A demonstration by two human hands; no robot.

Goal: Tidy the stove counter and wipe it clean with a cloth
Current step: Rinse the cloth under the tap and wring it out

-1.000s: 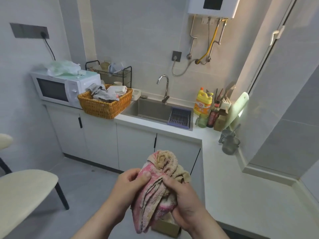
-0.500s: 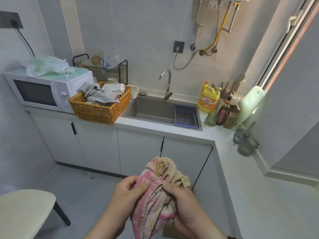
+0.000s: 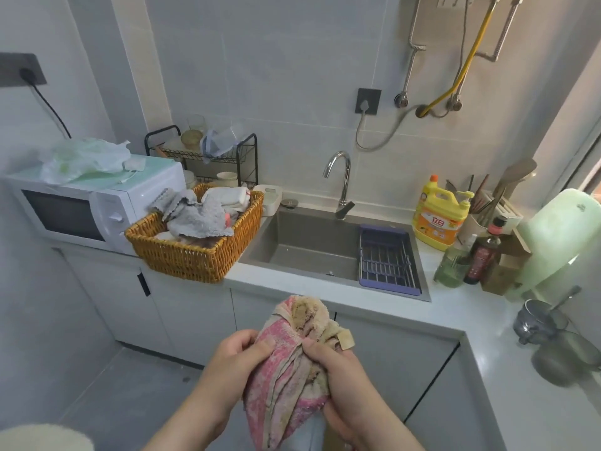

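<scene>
A: Quick count: one cloth [image 3: 291,369] and two hands on it, left hand [image 3: 232,369] and right hand [image 3: 340,380].

B: Behind them are one sink [image 3: 309,245], one tap [image 3: 340,183], one basket [image 3: 195,260], one microwave [image 3: 81,209] and one yellow bottle [image 3: 437,219].

A: One purple rack [image 3: 387,265] too, sitting in the right end of the sink.

B: Where's the cloth against the hands?

A: Right between them. The left hand wraps its left side, thumb pressed onto the pink face. The right hand wraps the right side, thumb on the gathered folds in the middle.

B: So both are clamped on it?

A: Both are curled tight round the same bundle, close together with only the cloth separating them.

B: And it's nowhere near a surface.

A: It's held in the air in front of the cabinet doors [image 3: 195,315], level with the sink, clear of the counter [image 3: 471,307].

B: How does it look?

A: It's terry cloth, pink and beige, bunched lengthwise into ridges. A beige knob pokes up above the thumbs with dark stains on it, and a small beige corner sticks out to the right.

B: And the lower end?

A: It hangs below the hands, pink with brownish streaks and ragged at the tip.
</scene>
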